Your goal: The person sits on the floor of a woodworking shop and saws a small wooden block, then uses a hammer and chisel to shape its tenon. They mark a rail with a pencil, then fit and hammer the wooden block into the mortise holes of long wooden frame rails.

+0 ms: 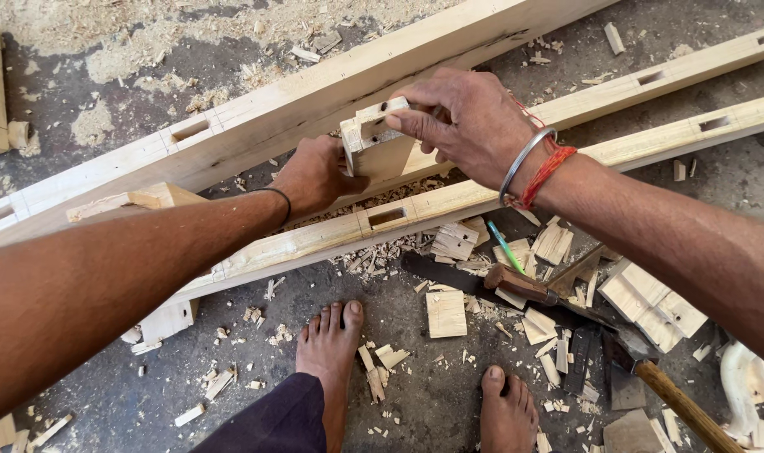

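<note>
Pale wooden rail with a squared tenon end (pixel 373 143) is held up over the long, pale timber beams with cut mortise slots (pixel 315 239) that lie across the grey concrete floor (pixel 415 394). Both hands clamp it: the right hand (pixel 474 126) pinches the top of the end, the left hand (pixel 315 174) grips its lower side. It appears to be at the fitting step, the tenon being lined up; seating it would call for aligning with a slot. Below lie a wooden-handled hammer (pixel 650 373), a chisel (pixel 524 285), a green pencil (pixel 505 246) and pale offcuts (pixel 445 312).
</note>
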